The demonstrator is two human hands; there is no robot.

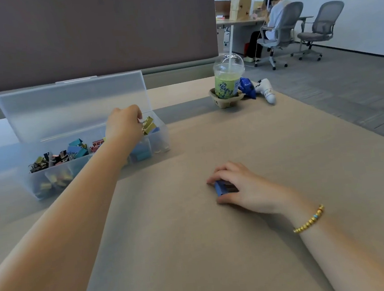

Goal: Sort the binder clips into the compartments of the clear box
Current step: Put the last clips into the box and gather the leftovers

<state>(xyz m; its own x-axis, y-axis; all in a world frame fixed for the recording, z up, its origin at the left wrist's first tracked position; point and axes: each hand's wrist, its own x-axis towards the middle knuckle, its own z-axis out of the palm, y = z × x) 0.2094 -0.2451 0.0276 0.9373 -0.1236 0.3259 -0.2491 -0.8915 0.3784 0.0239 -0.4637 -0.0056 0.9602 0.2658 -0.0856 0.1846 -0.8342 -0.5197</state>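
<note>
The clear box (161, 129) stands at the left of the table with its lid (76, 104) raised behind it. Its left compartment holds a mixed heap of binder clips (59, 155) in several colours; blue clips (140, 152) lie in a compartment further right. My left hand (123, 125) reaches over the right end of the box and pinches a gold binder clip (148, 125) above it. My right hand (238, 184) rests on the brown paper (218, 247) in the middle of the table, fingers curled round a blue binder clip (220, 187).
A lidded cup with a green drink and straw (228, 81) sits in a cardboard holder at the back, next to a blue packet (247, 88) and a white object (266, 90). A padded divider (83, 34) rises behind the box. A person sits at a far desk.
</note>
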